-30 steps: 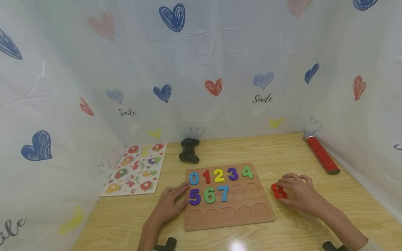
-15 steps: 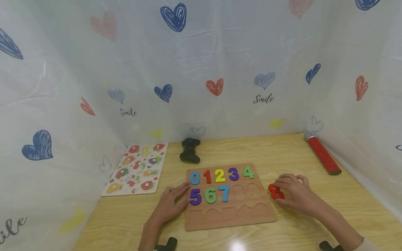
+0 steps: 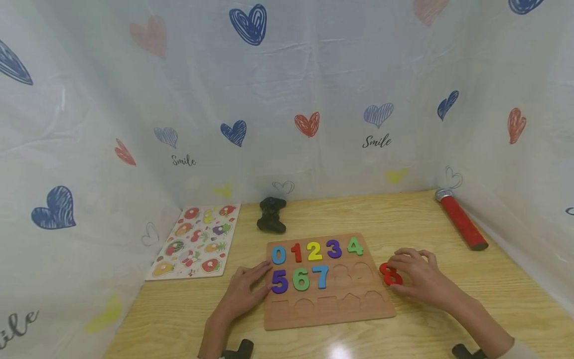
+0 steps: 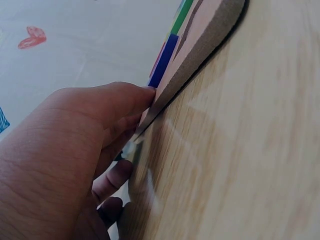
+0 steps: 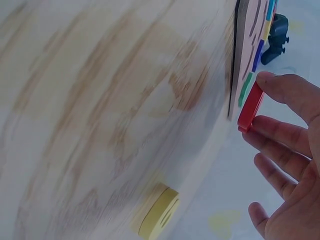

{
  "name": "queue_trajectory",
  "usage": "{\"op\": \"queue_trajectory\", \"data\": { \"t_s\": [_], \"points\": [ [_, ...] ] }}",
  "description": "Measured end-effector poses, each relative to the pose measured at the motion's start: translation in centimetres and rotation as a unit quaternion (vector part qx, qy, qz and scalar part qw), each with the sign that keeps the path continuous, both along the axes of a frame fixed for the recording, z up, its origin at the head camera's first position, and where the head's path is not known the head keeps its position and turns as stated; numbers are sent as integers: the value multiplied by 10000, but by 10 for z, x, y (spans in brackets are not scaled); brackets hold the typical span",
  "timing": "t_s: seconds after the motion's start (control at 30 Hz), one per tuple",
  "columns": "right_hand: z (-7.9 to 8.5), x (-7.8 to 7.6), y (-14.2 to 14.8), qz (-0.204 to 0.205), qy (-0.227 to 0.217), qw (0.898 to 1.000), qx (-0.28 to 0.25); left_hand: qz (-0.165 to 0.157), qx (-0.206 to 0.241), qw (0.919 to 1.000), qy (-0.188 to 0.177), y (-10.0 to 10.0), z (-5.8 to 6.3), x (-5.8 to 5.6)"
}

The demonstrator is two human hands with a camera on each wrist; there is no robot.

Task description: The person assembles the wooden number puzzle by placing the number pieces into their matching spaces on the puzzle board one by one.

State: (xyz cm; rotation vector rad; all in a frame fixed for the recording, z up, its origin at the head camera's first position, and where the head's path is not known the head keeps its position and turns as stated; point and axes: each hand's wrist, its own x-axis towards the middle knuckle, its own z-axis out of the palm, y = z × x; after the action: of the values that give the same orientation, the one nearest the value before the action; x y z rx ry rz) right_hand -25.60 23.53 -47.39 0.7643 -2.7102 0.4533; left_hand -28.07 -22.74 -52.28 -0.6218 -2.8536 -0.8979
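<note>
A wooden number board (image 3: pixel 332 304) lies on the table, with coloured digits 0 to 7 in its upper two rows. My left hand (image 3: pixel 244 291) rests at its left edge, thumb beside the purple 5 (image 3: pixel 279 282). In the left wrist view, the thumb tip touches the board's edge near that digit, and the other fingers extend below. My right hand (image 3: pixel 423 276) pinches a red number 8 (image 3: pixel 391 274) between thumb and fingers, just off the board's right side. The right wrist view shows this red 8 (image 5: pixel 251 106) edge-on, held by the fingertips.
A yellow piece (image 5: pixel 159 212) lies on the table in the right wrist view. Behind the board sits a black game controller (image 3: pixel 271 215). A fruit picture board (image 3: pixel 195 242) lies back left, and a red cylinder with a silver end (image 3: pixel 462 219) back right. Printed curtains surround the table.
My right hand has moved slightly left with the red 8, bringing it close to the board's right edge. The left hand and the board stay in place.
</note>
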Motion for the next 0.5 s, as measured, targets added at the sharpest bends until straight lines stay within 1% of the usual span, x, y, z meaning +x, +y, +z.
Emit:
{"op": "queue_trajectory", "data": {
  "t_s": [0.23,0.5],
  "points": [
    [0,-1,-4,-6,-51,10000,44,2,4,10000,1,0,0,0],
    [-1,-2,-9,-12,-67,9999,78,-2,8,10000,19,1,2,1]
  ]
}}
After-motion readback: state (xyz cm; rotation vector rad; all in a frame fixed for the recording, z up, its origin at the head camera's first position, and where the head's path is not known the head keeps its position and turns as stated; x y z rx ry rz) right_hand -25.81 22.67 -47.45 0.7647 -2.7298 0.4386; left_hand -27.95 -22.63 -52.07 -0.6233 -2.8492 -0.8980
